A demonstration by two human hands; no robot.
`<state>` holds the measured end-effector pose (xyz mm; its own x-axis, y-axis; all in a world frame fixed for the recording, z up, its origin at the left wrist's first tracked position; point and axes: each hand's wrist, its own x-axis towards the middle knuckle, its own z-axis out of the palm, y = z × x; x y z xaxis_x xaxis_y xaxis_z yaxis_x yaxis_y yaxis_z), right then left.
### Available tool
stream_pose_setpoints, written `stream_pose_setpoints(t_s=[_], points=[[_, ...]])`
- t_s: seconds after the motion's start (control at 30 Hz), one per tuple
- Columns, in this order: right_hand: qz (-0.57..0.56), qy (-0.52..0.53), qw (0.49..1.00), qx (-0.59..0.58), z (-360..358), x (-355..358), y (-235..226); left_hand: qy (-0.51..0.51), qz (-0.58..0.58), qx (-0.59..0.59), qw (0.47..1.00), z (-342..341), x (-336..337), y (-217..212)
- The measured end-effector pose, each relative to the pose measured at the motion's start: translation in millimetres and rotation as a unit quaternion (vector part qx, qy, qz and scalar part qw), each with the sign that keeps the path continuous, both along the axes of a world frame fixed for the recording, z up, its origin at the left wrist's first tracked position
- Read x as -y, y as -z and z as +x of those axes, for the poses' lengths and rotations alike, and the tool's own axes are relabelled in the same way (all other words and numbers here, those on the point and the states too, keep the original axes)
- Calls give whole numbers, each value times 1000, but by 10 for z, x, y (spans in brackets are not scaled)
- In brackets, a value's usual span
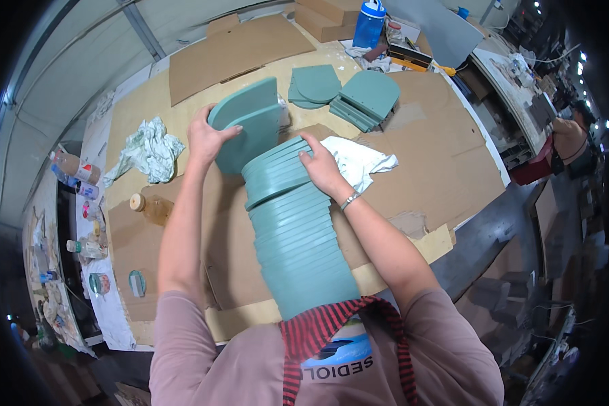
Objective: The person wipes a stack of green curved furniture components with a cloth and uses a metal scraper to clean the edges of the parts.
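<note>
At the far left of your table (433,174), plastic bottles (74,164) lay along the edge; next came a crumpled pale cloth (149,150) and, nearer you, a capped bottle (157,209) on its side. Your left hand (210,137) held rounded green panels (249,132) tilted up by their left edge, thumb on the near face, fingers mostly hidden behind. Just right of these, a long row of similar green panels (296,233), packed face to face, ran back to your striped apron (321,329). Your right hand (323,168) lay curved against the row's far right edge, thumb touching; whether it gripped could not be told. Beside that hand lay a white cloth (360,161); beyond it, loose green pieces (372,95) in two groups, and farther back a blue bottle (369,28).
</note>
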<state>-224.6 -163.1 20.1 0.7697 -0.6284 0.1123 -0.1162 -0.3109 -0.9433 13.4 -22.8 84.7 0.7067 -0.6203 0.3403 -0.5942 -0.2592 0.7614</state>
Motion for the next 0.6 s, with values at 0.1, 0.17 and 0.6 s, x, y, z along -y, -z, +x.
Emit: stream_pose_setpoints(t_s=[0.1, 0.17, 0.6], points=[[16, 2, 1000, -4, -2, 22, 6, 17, -158, -181, 971, -59, 13, 369], [20, -3, 1000, -12, -7, -6, -6, 30, -183, -174, 967, -117, -35, 551], [199, -39, 979, 20, 79, 138, -85, 36, -201, -186, 961, -158, 41, 1369]])
